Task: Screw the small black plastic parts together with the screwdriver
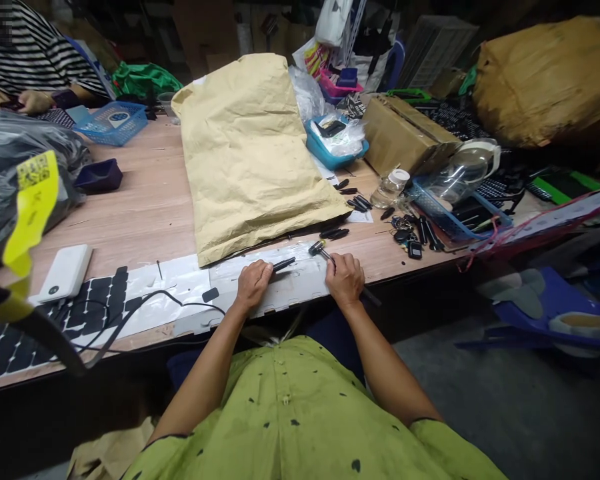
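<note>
My left hand (pixel 255 287) is closed around a slim black pen-shaped piece (pixel 284 264), whose tip points right. In my right hand (pixel 345 280) is a small hammer (pixel 317 249). Its head is up at the left of my fingers, and the dark handle sticks out below my wrist. Both hands are at the table's front edge over a pale board (pixel 300 287) with clear plastic on it. Several black pen-shaped pieces (pixel 334 234) lie just beyond the hammer. Behind my hands is a large tan paper sack (pixel 250 160).
A white power bank (pixel 67 272) with a black cable lies at left near dark solar panels (pixel 10 347). To the right are a plastic jar (pixel 390 190), a blue basket (pixel 440 217), keys and a cardboard box (pixel 405 137). Another person in a striped top (pixel 45 53) sits far left.
</note>
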The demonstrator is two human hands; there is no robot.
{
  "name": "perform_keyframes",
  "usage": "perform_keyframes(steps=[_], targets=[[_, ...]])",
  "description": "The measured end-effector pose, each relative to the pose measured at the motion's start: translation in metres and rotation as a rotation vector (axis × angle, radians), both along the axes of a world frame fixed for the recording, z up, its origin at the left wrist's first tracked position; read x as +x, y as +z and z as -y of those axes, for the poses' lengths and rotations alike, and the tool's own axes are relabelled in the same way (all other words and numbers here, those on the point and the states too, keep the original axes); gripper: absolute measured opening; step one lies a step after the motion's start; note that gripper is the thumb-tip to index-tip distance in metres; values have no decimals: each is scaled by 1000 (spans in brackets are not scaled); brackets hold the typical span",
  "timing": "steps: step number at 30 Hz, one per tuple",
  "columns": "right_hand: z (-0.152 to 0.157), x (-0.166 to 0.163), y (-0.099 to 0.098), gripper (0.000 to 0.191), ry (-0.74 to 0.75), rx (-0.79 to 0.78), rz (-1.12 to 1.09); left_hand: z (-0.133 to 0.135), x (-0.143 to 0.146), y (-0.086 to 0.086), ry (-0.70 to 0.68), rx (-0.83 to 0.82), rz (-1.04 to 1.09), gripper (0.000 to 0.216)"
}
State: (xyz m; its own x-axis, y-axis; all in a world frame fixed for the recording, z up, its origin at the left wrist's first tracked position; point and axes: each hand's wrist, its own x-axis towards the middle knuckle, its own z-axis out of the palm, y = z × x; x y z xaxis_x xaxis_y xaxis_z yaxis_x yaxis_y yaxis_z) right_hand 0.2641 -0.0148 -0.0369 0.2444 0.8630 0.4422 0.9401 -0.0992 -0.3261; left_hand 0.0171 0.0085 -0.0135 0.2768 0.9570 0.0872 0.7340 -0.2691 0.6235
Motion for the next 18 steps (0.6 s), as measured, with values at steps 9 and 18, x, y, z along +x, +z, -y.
perform_keyframes(steps=[9,18], targets=[[-4,-2,-1,19,-9,37,28,-1,-1,9,-23,-20,87,47],[-4,-5,2,18,-33,21,74,101,-9,8,-309,-275,283,39]])
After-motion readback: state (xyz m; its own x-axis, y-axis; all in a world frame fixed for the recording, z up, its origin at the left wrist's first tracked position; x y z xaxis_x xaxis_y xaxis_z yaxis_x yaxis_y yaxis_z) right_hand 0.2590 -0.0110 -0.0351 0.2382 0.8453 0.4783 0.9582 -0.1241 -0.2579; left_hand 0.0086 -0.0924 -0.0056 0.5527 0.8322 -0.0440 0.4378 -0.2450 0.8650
